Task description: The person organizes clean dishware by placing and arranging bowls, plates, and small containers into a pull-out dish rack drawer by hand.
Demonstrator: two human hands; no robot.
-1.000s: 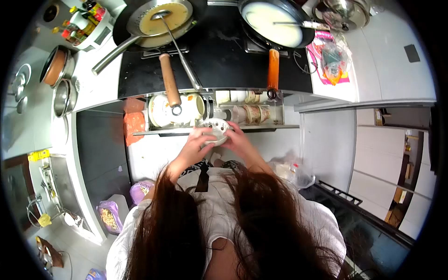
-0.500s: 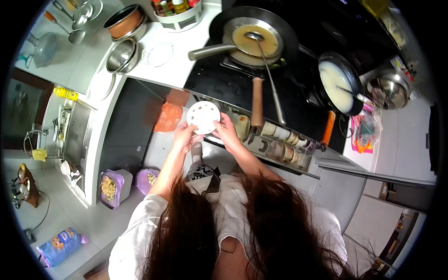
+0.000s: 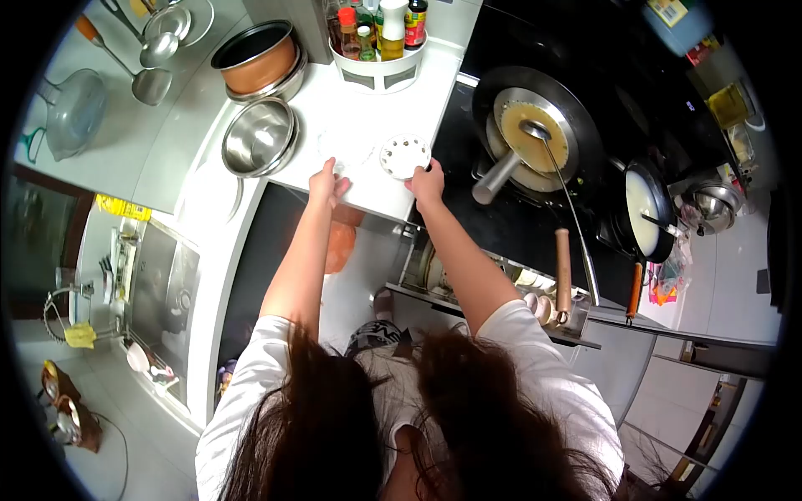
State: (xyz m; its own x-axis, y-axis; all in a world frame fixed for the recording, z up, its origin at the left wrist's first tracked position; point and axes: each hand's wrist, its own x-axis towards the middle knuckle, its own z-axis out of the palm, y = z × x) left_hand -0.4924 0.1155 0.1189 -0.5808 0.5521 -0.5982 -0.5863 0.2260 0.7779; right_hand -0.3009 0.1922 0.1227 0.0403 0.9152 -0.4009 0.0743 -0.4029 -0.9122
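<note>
My right hand point(image 3: 428, 184) grips the near edge of a small white bowl point(image 3: 405, 155) with dark spots, over the white counter beside the stove. Whether the bowl rests on the counter, I cannot tell. My left hand point(image 3: 327, 185) is at the counter's front edge, with its thumb and fingers apart. Just beyond its fingertips lies a clear patterned plate point(image 3: 347, 149), faint against the white surface; whether the hand touches it is not clear.
To the left stand steel bowls point(image 3: 259, 138) and a brown pot point(image 3: 255, 63). A bottle rack point(image 3: 380, 77) is behind. On the stove sit a wok point(image 3: 576, 104) of broth with a ladle point(image 3: 568, 196) and a pan of white liquid point(image 3: 642, 209). An open drawer point(image 3: 418, 275) juts out below.
The white bowl has gone from both hands over the floor to my right hand above the counter. My left hand has let go and reached toward the clear plate. The view has shifted.
</note>
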